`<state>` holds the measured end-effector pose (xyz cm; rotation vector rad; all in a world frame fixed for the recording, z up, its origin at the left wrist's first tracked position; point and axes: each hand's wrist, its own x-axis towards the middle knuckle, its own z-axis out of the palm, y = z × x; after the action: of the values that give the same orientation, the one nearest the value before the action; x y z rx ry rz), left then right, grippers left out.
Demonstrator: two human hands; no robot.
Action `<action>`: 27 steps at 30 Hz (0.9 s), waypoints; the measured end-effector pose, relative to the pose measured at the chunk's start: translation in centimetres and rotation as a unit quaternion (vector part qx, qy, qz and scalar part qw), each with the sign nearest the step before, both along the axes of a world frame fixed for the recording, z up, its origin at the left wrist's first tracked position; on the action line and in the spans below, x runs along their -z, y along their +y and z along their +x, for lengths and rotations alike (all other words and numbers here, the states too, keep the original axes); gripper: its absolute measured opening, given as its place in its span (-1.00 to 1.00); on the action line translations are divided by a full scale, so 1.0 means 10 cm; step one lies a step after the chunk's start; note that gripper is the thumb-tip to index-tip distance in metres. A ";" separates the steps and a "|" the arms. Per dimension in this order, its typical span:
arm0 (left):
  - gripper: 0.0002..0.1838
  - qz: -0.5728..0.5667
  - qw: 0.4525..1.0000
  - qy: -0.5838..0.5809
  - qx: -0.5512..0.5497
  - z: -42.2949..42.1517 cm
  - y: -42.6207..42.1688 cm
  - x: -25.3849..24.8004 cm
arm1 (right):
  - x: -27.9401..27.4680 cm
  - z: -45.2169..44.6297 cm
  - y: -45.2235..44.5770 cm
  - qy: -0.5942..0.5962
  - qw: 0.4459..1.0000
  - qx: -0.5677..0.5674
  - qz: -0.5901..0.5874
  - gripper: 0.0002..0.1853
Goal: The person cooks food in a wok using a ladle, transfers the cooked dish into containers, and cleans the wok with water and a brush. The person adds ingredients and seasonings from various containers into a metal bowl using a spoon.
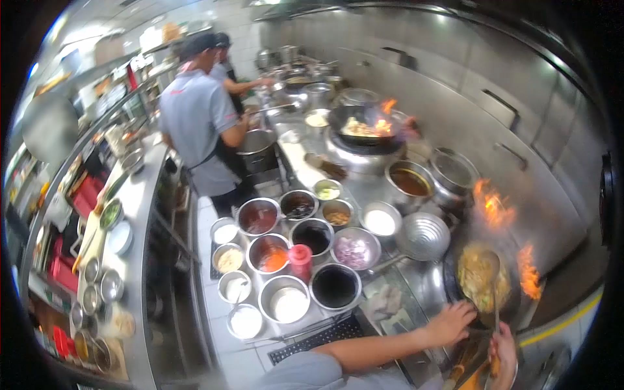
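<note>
A wok [520, 296] at the right holds pale yellow, cut-up food, with flames rising beside and behind it. My right hand [506, 351] is closed around the handle of a ladle [496, 305], whose bowl rests in the food. At the wok's near left rim is my left hand [453, 323], its fingers bent and seemingly gripping the rim; blur hides the exact contact. Left of the wok lie a perforated metal strainer [423, 236] and a crumpled cloth [383, 302].
Several seasoning bowls fill the counter, including dark sauce [335, 286], chopped onion [356, 249] and a red squeeze bottle [300, 262]. A second flaming wok [364, 133] stands farther back. Two co-workers [198, 123] stand at the back left. A side counter [140, 214] runs along the left.
</note>
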<state>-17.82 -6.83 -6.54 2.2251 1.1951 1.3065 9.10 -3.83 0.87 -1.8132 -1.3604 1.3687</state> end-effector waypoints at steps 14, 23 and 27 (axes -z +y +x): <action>-0.60 0.210 0.976 -0.048 0.011 -2.09 -1.12 -1.39 | 0.17 0.59 0.30 0.002 0.999 -0.016 0.049 -0.92; -0.64 -0.048 0.982 -0.112 0.146 -1.86 -1.10 -0.89 | -0.28 -0.66 -0.18 0.025 0.999 0.042 -0.023 -0.62; -0.71 -0.128 0.982 -0.066 0.120 -1.67 -0.91 -0.78 | -0.40 -0.26 -0.31 -0.040 0.996 0.070 -0.028 -0.57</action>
<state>-34.50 -15.97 1.30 1.9922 0.9532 1.1172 6.47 -6.98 4.82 -1.9793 -1.2190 1.2864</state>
